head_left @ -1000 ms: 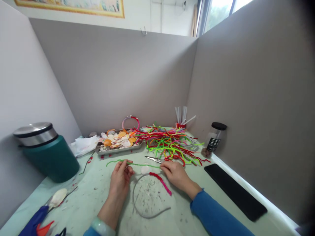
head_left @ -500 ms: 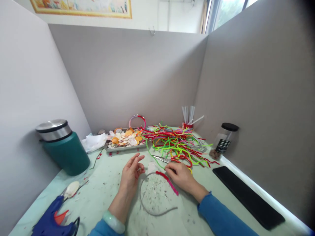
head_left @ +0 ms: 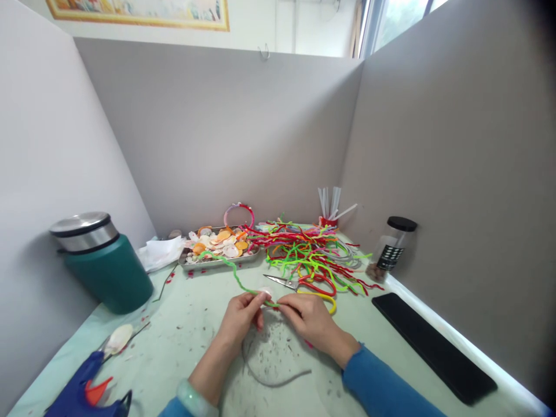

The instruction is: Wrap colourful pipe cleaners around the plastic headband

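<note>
A green pipe cleaner [head_left: 236, 275] stretches between my two hands, its free end curling up and left over the tray's front. Thumb and fingers of my left hand [head_left: 241, 315] pinch it. My right hand [head_left: 307, 317] grips it close to its right end. Under both hands a grey curved band [head_left: 278, 384] lies on the table. Its red and pink wrapped stretch is mostly hidden by my hands. Scissors [head_left: 319, 284] with red and yellow handles lie just beyond my right hand, blades pointing left.
Behind lie a metal tray [head_left: 217, 264] of shells and a tangle of coloured pipe cleaners [head_left: 299, 237]. Left are a green flask [head_left: 108, 272] and a blue glue gun [head_left: 82, 382]. Right are a black-lidded jar [head_left: 391, 249] and a black slab [head_left: 430, 344]. Grey panels [head_left: 217, 133] surround the table.
My left hand has moved right and closed on the green pipe cleaner, which my right hand was holding. The strand now slants up to the left, and both hands cover the band's wrapped part.
</note>
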`<state>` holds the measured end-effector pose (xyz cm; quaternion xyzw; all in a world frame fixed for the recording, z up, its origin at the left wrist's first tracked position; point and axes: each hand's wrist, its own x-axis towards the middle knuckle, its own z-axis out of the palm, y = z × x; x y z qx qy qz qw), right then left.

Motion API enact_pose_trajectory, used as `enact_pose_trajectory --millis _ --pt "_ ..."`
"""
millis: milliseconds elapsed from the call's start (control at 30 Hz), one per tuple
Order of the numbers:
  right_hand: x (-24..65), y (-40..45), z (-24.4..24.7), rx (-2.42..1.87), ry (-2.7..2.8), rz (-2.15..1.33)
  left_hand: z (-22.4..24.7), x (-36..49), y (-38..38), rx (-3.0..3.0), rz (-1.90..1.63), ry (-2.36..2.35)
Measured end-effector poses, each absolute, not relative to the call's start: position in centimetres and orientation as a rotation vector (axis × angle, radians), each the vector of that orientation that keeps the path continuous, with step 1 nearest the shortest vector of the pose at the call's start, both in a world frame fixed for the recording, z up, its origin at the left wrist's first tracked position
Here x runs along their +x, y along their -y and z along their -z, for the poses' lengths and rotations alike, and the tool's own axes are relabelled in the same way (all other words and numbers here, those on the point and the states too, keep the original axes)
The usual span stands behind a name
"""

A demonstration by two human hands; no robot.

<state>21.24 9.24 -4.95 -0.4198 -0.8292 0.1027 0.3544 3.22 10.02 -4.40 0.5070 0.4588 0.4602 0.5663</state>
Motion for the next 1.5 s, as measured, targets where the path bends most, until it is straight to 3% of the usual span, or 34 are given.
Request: enact_pose_trajectory --millis 400,700,1233,1500 --pt "21.5 -9.6 5.3 -1.183 2.156 -0.185 4.6 2.7 -10.5 1.005 -1.200 -1.061" --pt "20.5 -8.0 3.8 -0.932 2.220 -0.620 4.1 2.3 -10.6 0.930 -1.236 -0.947" --pt "19.9 -8.2 4.6 -1.037 1.971 -0.470 4.4 3.3 -9.9 1.050 -1.157 -0.962" --pt "19.9 -8.2 4.8 -1.034 1.943 -0.343 4.4 2.4 -10.6 0.785 -1.320 -0.896"
